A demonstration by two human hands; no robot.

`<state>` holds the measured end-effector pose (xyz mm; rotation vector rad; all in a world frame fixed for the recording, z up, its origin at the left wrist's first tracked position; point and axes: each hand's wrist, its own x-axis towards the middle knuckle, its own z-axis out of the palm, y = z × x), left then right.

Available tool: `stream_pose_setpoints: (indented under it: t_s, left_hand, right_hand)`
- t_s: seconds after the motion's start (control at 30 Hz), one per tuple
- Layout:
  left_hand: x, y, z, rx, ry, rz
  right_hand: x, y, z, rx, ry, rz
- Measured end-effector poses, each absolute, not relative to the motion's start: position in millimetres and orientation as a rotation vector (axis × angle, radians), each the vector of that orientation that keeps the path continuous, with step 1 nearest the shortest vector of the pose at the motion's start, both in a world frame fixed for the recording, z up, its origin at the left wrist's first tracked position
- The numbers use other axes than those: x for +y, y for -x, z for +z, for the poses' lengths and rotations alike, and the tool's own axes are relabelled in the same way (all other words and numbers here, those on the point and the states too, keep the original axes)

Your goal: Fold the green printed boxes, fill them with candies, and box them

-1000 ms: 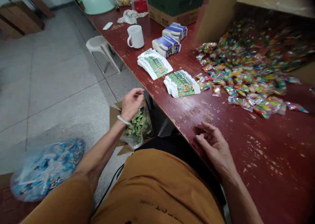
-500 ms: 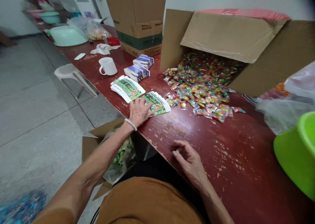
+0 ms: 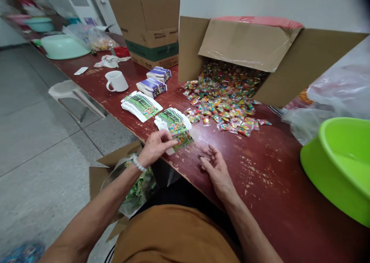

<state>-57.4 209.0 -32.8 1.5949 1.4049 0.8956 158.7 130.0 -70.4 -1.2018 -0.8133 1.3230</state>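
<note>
Between thumb and fingers, my left hand pinches one flat green printed candy box, slightly blurred, over the table's near edge. Just behind it lies a fanned stack of the same flat boxes. A second fanned stack is to its left. My right hand hovers over the table to the right of the held box, palm turned inward, fingers loosely curled and apart, with nothing in it. Beyond both hands, small clear packets of colourful candies spill from a tipped cardboard box.
Two bundles of purple boxes and a white mug stand farther back on the red table. At right is a green basin. Below the table edge sits an open carton of green packets. A stool stands left.
My left hand came from over the floor carton to the near stack and now holds one flat box lifted off it. My right hand stayed near the table edge. The view swung right.
</note>
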Motion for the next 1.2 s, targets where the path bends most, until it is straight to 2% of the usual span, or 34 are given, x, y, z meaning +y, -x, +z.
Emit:
stream_pose_setpoints:
  t_s: [0.13, 0.23, 0.33, 0.63, 0.8, 1.0, 1.2]
  left_hand:
    - [151, 48, -31, 0.966, -1.147, 0.660]
    - [127, 42, -33, 0.551, -0.830, 0.415]
    - [120, 34, -39, 0.372, -0.715, 0.333]
    - [123, 25, -40, 0.579, -0.891, 0.509]
    - [123, 16, -40, 0.751, -0.920, 0.654]
    - [123, 12, -37, 0.922, -1.058, 0.809]
    - [114, 9, -31, 1.099, -1.082, 1.073]
  right_hand:
    - [133, -147, -55, -0.887, 1.080, 1.326]
    - [126, -143, -45, -0.971, 1.018, 1.489]
    - [118, -143, -36, -1.044, 0.910, 1.636]
    - [108, -145, -37, -1.073, 0.848, 1.602]
    - [106, -140, -43, -1.014, 1.007, 1.652]
    - [111, -143, -51, -0.977, 1.146, 1.292]
    - [111, -143, -52, -0.998, 1.111, 1.218]
